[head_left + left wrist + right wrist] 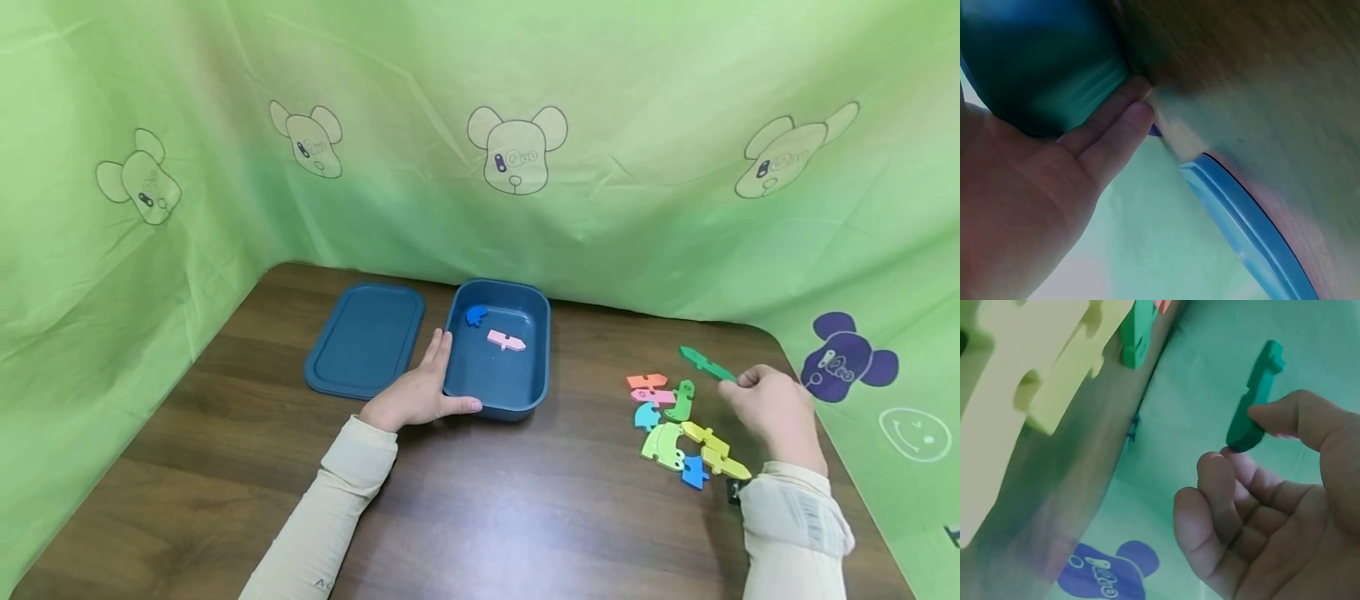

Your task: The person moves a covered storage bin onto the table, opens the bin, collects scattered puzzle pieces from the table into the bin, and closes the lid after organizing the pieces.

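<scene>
My left hand [415, 392] lies against a blue plastic box [542, 358], its straight fingers along the left wall and its thumb at the front rim. Inside the box are a blue puzzle piece [476, 315] and a pink pointed puzzle piece [507, 340]. On the right, my right hand [776, 412] pinches one end of a long green puzzle piece [705, 363] between thumb and fingers. In the right wrist view that green piece [1256, 400] shows a small knob near its far end. Below it lies a loose group of puzzle pieces, among them a light green one with an eye [663, 446].
A flat blue lid [366, 340] rests left of the box on the brown wooden table [480, 517]. Orange, pink, yellow and blue pieces lie close together near my right forearm. A green cloth [420, 225] with printed bear heads hangs round the table's back and sides.
</scene>
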### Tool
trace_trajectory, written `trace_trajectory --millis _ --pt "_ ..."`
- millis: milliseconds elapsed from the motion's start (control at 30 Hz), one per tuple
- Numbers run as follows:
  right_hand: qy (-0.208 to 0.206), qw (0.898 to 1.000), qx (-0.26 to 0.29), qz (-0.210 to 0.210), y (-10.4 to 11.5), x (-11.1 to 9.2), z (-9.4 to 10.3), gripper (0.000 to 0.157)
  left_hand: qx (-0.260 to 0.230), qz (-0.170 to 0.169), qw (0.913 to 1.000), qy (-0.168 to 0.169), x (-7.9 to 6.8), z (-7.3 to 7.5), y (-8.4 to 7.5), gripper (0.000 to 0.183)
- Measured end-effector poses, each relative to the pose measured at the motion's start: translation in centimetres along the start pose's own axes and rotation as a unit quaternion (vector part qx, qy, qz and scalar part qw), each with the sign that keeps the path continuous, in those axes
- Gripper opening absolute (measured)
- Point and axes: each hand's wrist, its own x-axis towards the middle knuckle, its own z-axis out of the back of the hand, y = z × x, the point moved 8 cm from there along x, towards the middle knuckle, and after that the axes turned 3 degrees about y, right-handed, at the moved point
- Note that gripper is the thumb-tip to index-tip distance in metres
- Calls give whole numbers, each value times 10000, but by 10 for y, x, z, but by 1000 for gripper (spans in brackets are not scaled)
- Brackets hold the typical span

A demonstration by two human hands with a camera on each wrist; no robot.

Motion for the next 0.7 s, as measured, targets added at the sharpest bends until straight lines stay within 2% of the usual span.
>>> trace_trajectory --millis 267,700 --pt "-184 9998 59 59 25 1 -8 31 -40 8 10000 49 -3 1 2 116" --pt "-128 9978 65 640 87 3 -30 24 12 59 10000 56 1 0 4 117"
